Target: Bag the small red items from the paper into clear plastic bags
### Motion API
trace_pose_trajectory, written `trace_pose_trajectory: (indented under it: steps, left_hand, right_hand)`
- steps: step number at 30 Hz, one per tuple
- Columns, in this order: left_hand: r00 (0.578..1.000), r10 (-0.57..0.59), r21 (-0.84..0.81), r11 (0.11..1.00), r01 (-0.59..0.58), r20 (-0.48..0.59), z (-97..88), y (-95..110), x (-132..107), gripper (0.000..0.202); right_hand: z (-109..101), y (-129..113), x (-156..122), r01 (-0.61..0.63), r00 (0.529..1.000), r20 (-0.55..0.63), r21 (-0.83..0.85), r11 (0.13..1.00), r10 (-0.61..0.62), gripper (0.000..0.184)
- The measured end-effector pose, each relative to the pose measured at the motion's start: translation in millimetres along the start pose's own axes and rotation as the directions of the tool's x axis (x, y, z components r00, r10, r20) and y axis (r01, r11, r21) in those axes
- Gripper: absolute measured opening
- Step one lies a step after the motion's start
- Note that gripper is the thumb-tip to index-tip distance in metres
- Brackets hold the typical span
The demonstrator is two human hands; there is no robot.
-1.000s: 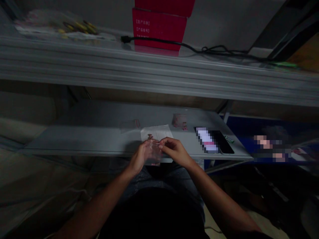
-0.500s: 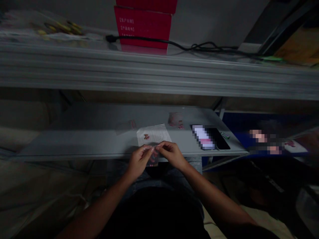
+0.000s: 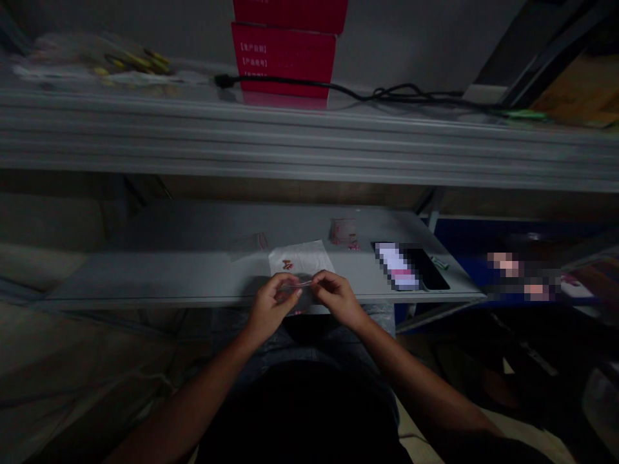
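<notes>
My left hand (image 3: 271,303) and my right hand (image 3: 334,298) meet at the front edge of the grey table (image 3: 159,270). Both pinch the top edge of a small clear plastic bag (image 3: 297,295) that hangs between them, with small reddish pieces inside. Just beyond the hands lies a white sheet (image 3: 302,258) with a few small reddish parts (image 3: 287,263) on it.
A clear bag with a red strip (image 3: 251,242) lies left of the sheet, another small packet (image 3: 343,231) behind it. A dark tray (image 3: 411,265) sits at the right. Above runs a shelf (image 3: 309,138) with red boxes (image 3: 284,57), a black cable (image 3: 367,95) and bagged yellow parts (image 3: 130,63).
The hands stay together on the small bag. They have shifted slightly and now pull its top edge taut between the fingertips. The camera moved a little.
</notes>
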State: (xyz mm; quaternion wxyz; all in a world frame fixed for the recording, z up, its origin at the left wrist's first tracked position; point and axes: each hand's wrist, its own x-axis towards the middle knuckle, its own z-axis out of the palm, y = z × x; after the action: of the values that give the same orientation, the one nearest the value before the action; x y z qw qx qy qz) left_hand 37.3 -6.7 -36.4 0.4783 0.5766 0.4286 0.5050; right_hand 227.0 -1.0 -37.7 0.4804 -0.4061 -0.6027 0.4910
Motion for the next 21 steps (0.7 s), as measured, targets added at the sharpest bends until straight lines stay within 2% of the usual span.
trace_pose_trajectory:
  steps: [3, 7, 14, 21]
  left_hand:
    - [0.998, 0.067, 0.007, 0.998, -0.067, 0.017, 0.3, 1, 1, 0.019]
    - [0.997, 0.071, -0.002, 0.998, -0.071, 0.042, 1.6, -6, 2, 0.018]
    - [0.987, 0.153, 0.067, 0.986, -0.155, 0.047, 1.9, -22, 3, 0.02]
    - [0.989, 0.139, 0.066, 0.988, -0.143, 0.06, 1.9, -23, 1, 0.017]
  right_hand:
    - [0, 0, -1, 0.044, 0.997, 0.06, -0.049, 0.998, -0.041, 0.016]
    - [2, 0, -3, 0.097, 0.989, 0.122, -0.093, 0.991, -0.085, 0.013]
    - [2, 5, -5, 0.148, 0.983, 0.133, -0.135, 0.98, -0.13, 0.01]
    - [5, -1, -6, 0.115, 0.986, 0.132, -0.12, 0.986, -0.099, 0.011]
